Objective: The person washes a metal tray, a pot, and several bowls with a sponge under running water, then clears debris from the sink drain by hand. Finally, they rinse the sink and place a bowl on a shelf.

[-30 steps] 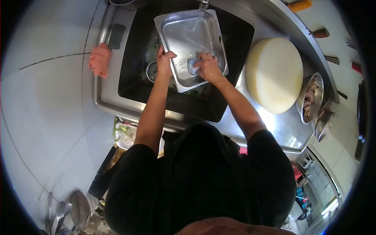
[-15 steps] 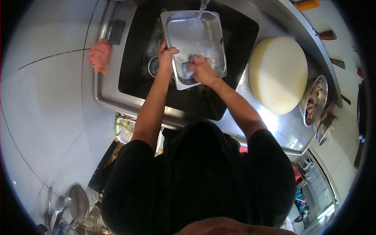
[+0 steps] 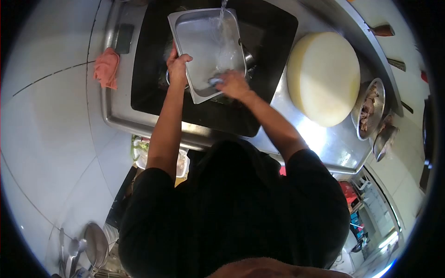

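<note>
Over the black rectangular sink [image 3: 276,34], the silver rectangular metal pan [image 3: 197,46] had shifted left, scrubbing continuing; the left hand [image 3: 178,66] clasped its rim, the right hand [image 3: 235,85] curled round a blurred bluish pad [image 3: 214,81].

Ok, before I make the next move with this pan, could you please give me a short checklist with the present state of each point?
1. Left hand grips the metal pan by its left edge: ok.
2. Right hand has the scrub pad: ok, though both are blurred.
3. Water runs into the pan: ok, the stream falls at its far end.
4. Pan is over the sink: ok.
5. Sink is free of other things: not ok, a shiny metal item shows past the pan's right edge.
6. Pan's underside is clean: cannot tell, it is hidden.
</note>
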`<state>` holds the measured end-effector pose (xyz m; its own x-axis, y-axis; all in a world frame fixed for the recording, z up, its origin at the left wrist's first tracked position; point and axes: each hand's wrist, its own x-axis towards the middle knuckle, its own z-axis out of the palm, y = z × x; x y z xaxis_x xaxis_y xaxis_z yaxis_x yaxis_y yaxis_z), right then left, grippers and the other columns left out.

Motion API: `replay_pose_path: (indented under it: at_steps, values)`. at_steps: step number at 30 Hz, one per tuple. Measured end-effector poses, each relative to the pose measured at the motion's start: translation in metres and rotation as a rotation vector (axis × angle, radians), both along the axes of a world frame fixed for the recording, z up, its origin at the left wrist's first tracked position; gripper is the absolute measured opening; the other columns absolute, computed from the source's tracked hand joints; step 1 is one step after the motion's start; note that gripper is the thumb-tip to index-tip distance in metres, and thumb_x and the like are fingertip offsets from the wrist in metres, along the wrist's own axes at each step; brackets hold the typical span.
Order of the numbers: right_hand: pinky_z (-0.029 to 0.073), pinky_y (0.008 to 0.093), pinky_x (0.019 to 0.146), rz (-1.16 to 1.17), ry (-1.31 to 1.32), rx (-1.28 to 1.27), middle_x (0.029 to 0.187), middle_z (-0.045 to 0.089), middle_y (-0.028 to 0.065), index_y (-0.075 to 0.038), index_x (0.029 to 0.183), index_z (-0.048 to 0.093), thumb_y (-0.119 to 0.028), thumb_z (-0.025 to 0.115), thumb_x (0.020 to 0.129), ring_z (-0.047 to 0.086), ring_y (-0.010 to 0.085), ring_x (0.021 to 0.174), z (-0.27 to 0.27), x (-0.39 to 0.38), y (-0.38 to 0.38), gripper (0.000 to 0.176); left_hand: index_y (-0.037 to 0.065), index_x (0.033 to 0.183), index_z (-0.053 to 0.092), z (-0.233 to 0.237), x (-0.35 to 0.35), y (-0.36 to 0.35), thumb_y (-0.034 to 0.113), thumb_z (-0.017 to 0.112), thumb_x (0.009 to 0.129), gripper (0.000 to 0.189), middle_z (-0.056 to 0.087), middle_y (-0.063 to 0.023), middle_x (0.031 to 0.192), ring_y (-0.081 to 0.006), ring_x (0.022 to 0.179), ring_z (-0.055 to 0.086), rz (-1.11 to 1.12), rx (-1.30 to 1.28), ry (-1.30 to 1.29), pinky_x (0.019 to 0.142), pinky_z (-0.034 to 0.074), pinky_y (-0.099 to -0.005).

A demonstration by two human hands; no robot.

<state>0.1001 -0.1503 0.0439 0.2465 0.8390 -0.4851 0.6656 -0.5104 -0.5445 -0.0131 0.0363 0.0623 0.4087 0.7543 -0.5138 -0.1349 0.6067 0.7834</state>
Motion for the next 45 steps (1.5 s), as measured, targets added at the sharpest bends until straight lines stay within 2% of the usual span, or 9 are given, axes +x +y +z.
replay_pose_path:
  at_steps: [4, 9, 15, 21, 27, 30, 33, 37, 45]
  values:
    - [0.038, 0.0451, 0.096, 0.143, -0.356, -0.013, 0.116, 0.057, 0.0116, -0.014, 0.1, 0.074, -0.033, 0.063, 0.08, 0.049, 0.0307, 0.116, -0.012, 0.033, -0.008, 0.03, 0.01, 0.144, 0.046, 0.004, -0.005, 0.002, -0.008, 0.052, 0.062, 0.084, 0.06, -0.0064, 0.118, -0.022, 0.101, 0.059, -0.02, 0.042, 0.113, 0.086, 0.048, -0.0313]
    - [0.036, 0.0431, 0.097, 0.356, -0.471, 0.141, 0.116, 0.055, 0.0111, -0.013, 0.101, 0.073, -0.02, 0.064, 0.078, 0.046, 0.0291, 0.117, -0.025, 0.069, 0.024, 0.026, 0.003, 0.122, 0.057, 0.016, -0.009, -0.016, -0.004, 0.05, 0.066, 0.057, 0.061, -0.0075, 0.102, -0.0224, 0.092, 0.059, 0.027, -0.061, 0.096, 0.08, 0.051, -0.034]
    - [0.035, 0.0469, 0.102, 0.08, -0.43, 0.293, 0.115, 0.055, 0.0152, -0.01, 0.11, 0.068, -0.02, 0.063, 0.081, 0.046, 0.0327, 0.119, -0.036, 0.117, 0.088, 0.031, 0.004, 0.114, 0.057, 0.005, -0.016, -0.042, -0.001, 0.051, 0.067, 0.048, 0.059, -0.0071, 0.098, -0.0228, 0.088, 0.059, 0.022, -0.15, 0.038, 0.079, 0.05, -0.0331]
    - [0.039, 0.0505, 0.098, -0.539, -0.364, 0.366, 0.127, 0.052, 0.0177, -0.01, 0.123, 0.061, -0.024, 0.063, 0.085, 0.049, 0.0381, 0.116, -0.074, 0.002, 0.086, 0.04, 0.005, 0.113, 0.057, -0.018, -0.014, -0.044, 0.005, 0.056, 0.074, 0.04, 0.06, -0.0067, 0.099, -0.0223, 0.091, 0.059, 0.086, -0.264, -0.009, 0.081, 0.049, -0.0344]
    - [0.038, 0.0545, 0.1, -0.2, 0.039, 0.411, 0.129, 0.051, 0.0228, -0.013, 0.134, 0.054, -0.018, 0.066, 0.079, 0.047, 0.0399, 0.121, -0.026, -0.049, 0.046, 0.056, 0.006, 0.116, 0.055, -0.042, -0.013, -0.031, 0.014, 0.067, 0.082, 0.037, 0.062, -0.0082, 0.103, -0.0241, 0.091, 0.061, 0.064, -0.224, 0.013, 0.078, 0.051, -0.0381]
    - [0.04, 0.0522, 0.1, 0.077, 0.159, 0.245, 0.127, 0.053, 0.0227, -0.014, 0.128, 0.061, -0.013, 0.066, 0.076, 0.048, 0.0398, 0.12, 0.003, -0.028, 0.01, 0.051, 0.004, 0.124, 0.052, -0.025, -0.016, -0.023, 0.014, 0.069, 0.081, 0.048, 0.06, -0.011, 0.111, -0.0252, 0.098, 0.06, 0.076, -0.221, 0.08, 0.086, 0.049, -0.0374]
    - [0.042, 0.0478, 0.099, -0.025, 0.285, 0.24, 0.123, 0.055, 0.022, -0.013, 0.117, 0.067, -0.009, 0.065, 0.074, 0.05, 0.0407, 0.117, 0.001, -0.032, 0.023, 0.044, 0.002, 0.133, 0.048, -0.057, -0.018, -0.025, 0.015, 0.071, 0.082, 0.057, 0.058, -0.0104, 0.123, -0.023, 0.107, 0.058, 0.107, -0.207, 0.174, 0.095, 0.044, -0.0351]
    - [0.044, 0.0449, 0.097, -0.277, 0.246, 0.455, 0.118, 0.057, 0.0207, -0.013, 0.11, 0.069, -0.009, 0.068, 0.071, 0.053, 0.0404, 0.112, -0.037, -0.045, 0.067, 0.039, 0.007, 0.125, 0.053, -0.015, -0.017, -0.039, 0.022, 0.064, 0.093, 0.038, 0.06, -0.0049, 0.112, -0.0179, 0.101, 0.058, -0.051, -0.071, 0.005, 0.09, 0.046, -0.0343]
    - [0.046, 0.0432, 0.094, -0.511, 0.133, 0.454, 0.103, 0.062, 0.0158, -0.006, 0.096, 0.067, -0.014, 0.069, 0.071, 0.058, 0.035, 0.1, -0.065, -0.022, 0.148, 0.027, 0.009, 0.126, 0.054, 0.029, -0.03, -0.063, 0.005, 0.064, 0.085, 0.042, 0.062, -0.005, 0.106, -0.0186, 0.094, 0.061, -0.025, -0.229, 0.019, 0.083, 0.051, -0.033]
